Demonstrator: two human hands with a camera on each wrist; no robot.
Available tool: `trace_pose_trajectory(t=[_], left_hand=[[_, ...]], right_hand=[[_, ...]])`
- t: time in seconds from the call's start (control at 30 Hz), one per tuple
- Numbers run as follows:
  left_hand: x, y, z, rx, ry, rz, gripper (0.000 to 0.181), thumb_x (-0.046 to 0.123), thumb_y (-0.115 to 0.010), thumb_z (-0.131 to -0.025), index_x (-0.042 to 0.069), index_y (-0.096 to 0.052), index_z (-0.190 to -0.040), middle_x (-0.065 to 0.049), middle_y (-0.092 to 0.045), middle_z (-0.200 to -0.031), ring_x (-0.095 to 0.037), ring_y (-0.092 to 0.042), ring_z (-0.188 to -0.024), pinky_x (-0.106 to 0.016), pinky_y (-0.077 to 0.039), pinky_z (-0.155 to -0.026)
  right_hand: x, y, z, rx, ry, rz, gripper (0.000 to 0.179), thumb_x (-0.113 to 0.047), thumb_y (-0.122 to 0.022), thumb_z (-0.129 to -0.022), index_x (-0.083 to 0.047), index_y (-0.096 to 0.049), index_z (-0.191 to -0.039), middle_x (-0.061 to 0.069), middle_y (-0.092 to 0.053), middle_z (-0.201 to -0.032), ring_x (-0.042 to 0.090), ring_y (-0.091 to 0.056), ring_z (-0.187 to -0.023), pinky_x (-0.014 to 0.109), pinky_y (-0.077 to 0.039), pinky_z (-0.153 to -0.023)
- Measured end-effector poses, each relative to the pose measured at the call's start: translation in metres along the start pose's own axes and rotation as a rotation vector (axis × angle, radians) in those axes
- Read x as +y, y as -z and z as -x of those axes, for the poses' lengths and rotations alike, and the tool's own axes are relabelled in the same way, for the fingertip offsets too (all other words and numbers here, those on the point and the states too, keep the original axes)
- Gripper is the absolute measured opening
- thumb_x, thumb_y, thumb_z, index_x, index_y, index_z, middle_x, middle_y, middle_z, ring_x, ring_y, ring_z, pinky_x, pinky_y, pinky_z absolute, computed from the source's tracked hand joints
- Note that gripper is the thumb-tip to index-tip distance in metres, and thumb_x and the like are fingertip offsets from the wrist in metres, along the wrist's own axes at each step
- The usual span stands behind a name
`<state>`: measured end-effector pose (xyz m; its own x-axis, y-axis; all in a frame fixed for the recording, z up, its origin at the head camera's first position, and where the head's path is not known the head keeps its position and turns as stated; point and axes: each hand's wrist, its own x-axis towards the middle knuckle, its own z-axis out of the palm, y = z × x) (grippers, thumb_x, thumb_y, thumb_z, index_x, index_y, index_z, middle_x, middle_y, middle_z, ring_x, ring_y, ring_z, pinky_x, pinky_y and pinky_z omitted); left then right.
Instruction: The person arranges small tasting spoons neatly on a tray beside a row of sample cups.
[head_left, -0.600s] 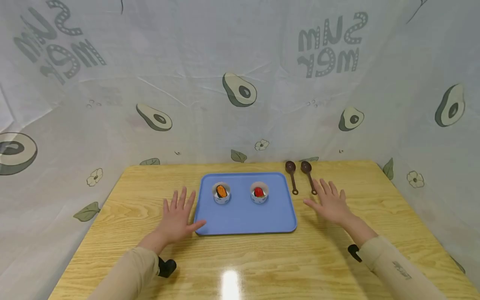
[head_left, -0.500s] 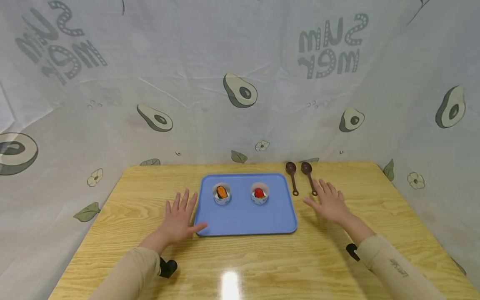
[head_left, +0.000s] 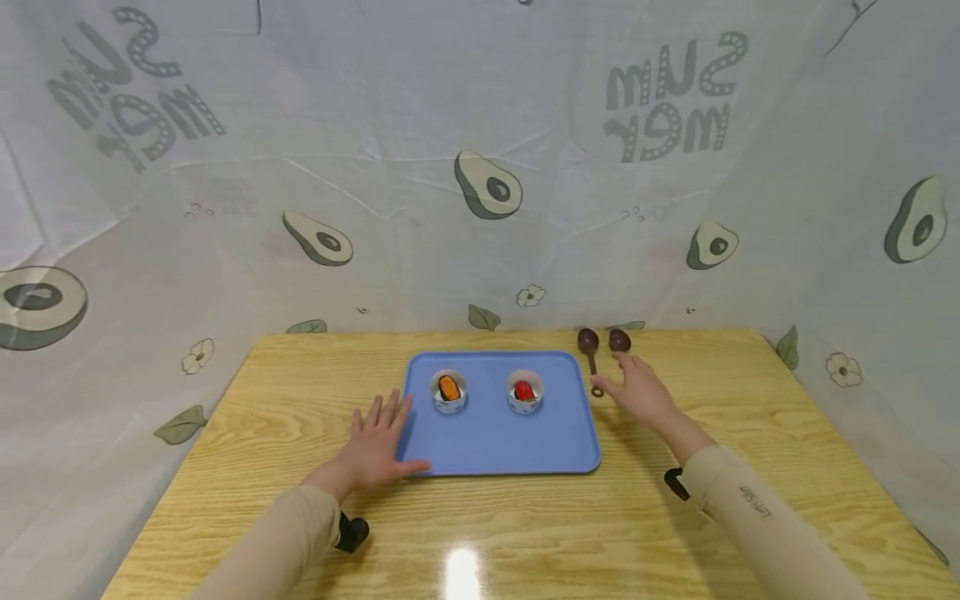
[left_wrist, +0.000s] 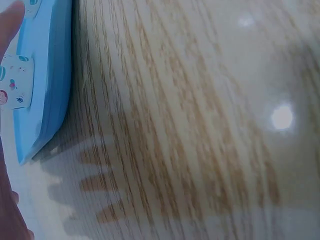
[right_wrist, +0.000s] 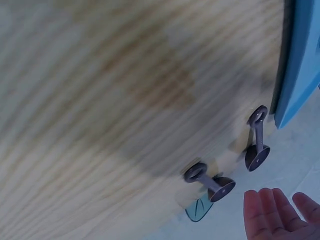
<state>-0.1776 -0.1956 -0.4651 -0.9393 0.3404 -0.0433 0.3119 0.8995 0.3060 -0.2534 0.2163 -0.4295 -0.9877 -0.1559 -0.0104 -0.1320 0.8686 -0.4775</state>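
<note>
My left hand (head_left: 378, 450) hovers over the left edge of a blue tray (head_left: 487, 454), fingers spread and holding nothing. My right hand (head_left: 645, 392) is over the table right of the tray, near two dark brown spoons. The left spoon (head_left: 588, 342) lies with its ringed handle end beside the tray. Only the bowl of the right spoon (head_left: 619, 340) shows in the head view; my hand covers its handle. In the right wrist view my fingers (right_wrist: 270, 210) are extended, apart from both spoons.
Two small patterned cups stand on the tray. The left cup (head_left: 450, 407) holds an orange-topped piece (head_left: 448, 387) like sushi; the right cup (head_left: 525, 407) holds a red piece (head_left: 523, 390). A printed curtain (head_left: 405, 250) hangs behind the wooden table (head_left: 555, 533).
My right hand has moved left and its fingers have drawn closer together, now covering the right spoon's handle. My left hand has shifted slightly right. The whole view has shifted a little.
</note>
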Motion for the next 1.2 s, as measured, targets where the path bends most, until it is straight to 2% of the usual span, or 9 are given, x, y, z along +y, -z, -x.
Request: trace_pose_trajectory(t=[0.17, 0.3, 0.53, 0.93, 1.1, 1.2], left_hand=[[0.004, 0.001, -0.005, -0.050, 0.027, -0.003, 0.104, 0.062, -0.062, -0.079, 0.002, -0.014, -0.150, -0.025, -0.005, -0.155, -0.050, -0.006, -0.140, -0.071, -0.005, -0.104], [0.005, 0.001, -0.008, -0.085, 0.054, -0.017, 0.106, 0.065, -0.060, -0.078, 0.003, -0.013, -0.151, -0.025, -0.005, -0.155, -0.050, -0.006, -0.140, -0.071, -0.005, -0.105], [0.002, -0.004, -0.011, -0.108, 0.075, -0.038, 0.107, 0.067, -0.059, -0.077, 0.004, -0.013, -0.151, -0.026, -0.004, -0.155, -0.050, -0.007, -0.140, -0.070, -0.006, -0.105], [-0.002, -0.004, -0.014, -0.139, 0.089, -0.050, 0.111, 0.070, -0.059, -0.075, 0.003, -0.012, -0.151, -0.025, -0.001, -0.155, -0.049, -0.007, -0.141, -0.072, -0.005, -0.104], [-0.002, -0.004, -0.014, -0.153, 0.084, -0.066, 0.115, 0.072, -0.059, -0.073, 0.002, -0.010, -0.151, -0.023, 0.002, -0.156, -0.048, -0.005, -0.141, -0.072, -0.005, -0.103], [0.000, -0.005, -0.016, -0.170, 0.085, -0.069, 0.115, 0.073, -0.058, -0.073, 0.003, -0.009, -0.151, -0.021, 0.004, -0.157, -0.047, -0.002, -0.142, -0.073, -0.004, -0.103]], right_hand=[[-0.004, -0.001, -0.016, 0.010, -0.026, -0.003, 0.072, -0.042, -0.053, -0.094, 0.011, -0.033, -0.138, 0.033, -0.046, -0.132, 0.045, -0.049, -0.117, 0.053, -0.043, -0.093], [-0.004, -0.002, -0.026, -0.012, -0.075, -0.017, 0.065, -0.034, -0.054, -0.094, 0.012, -0.035, -0.136, 0.034, -0.049, -0.127, 0.045, -0.051, -0.114, 0.052, -0.045, -0.090], [-0.002, -0.006, -0.036, -0.056, -0.143, -0.061, 0.065, -0.032, -0.053, -0.095, 0.011, -0.032, -0.139, 0.034, -0.048, -0.128, 0.045, -0.051, -0.114, 0.051, -0.045, -0.089], [-0.006, -0.012, -0.051, -0.076, -0.162, -0.074, 0.062, -0.027, -0.053, -0.095, 0.013, -0.032, -0.138, 0.033, -0.053, -0.122, 0.041, -0.055, -0.108, 0.047, -0.047, -0.086], [-0.003, -0.017, -0.058, -0.085, -0.185, -0.033, 0.059, -0.026, -0.054, -0.095, 0.014, -0.036, -0.135, 0.030, -0.058, -0.117, 0.040, -0.057, -0.106, 0.046, -0.047, -0.088], [0.001, -0.019, -0.061, -0.092, -0.187, 0.000, 0.055, -0.023, -0.056, -0.094, 0.014, -0.041, -0.131, 0.030, -0.057, -0.120, 0.041, -0.056, -0.108, 0.046, -0.046, -0.090]])
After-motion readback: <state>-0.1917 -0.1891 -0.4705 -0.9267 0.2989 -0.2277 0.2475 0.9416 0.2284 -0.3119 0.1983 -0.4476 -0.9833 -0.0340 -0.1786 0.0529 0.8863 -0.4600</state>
